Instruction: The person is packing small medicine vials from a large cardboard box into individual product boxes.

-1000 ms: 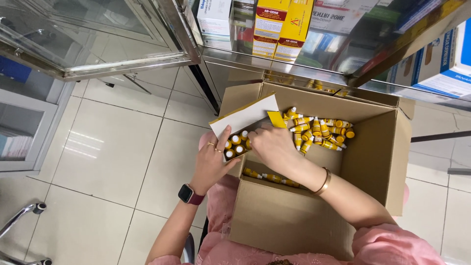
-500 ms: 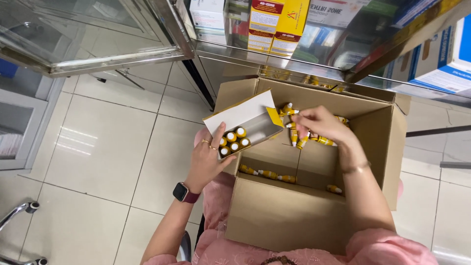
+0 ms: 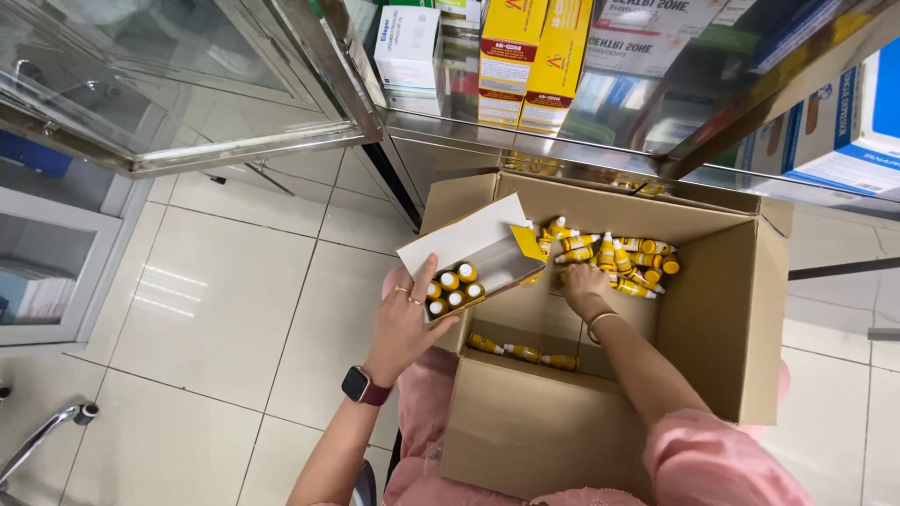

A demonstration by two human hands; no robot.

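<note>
The left hand [image 3: 405, 323] cradles the small open carton [image 3: 478, 258] from below, fingers curled around its near end, above the left edge of the large cardboard box [image 3: 722, 319]. The right hand [image 3: 583, 286] reaches into the loose yellow bottles [image 3: 619, 255] at the far side; whether it pinches one cannot be told. Risk: the carton is tilted, so the bottles already inside could roll out.

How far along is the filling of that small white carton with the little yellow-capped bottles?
Done: about six small yellow-capped bottles stand in one end of the small white open carton, held by the left hand. In hand: the right hand reaches into the loose pile of bottles in the big brown cardboard box. Left: much of the carton looks empty; more bottles lie on the box floor.
</note>
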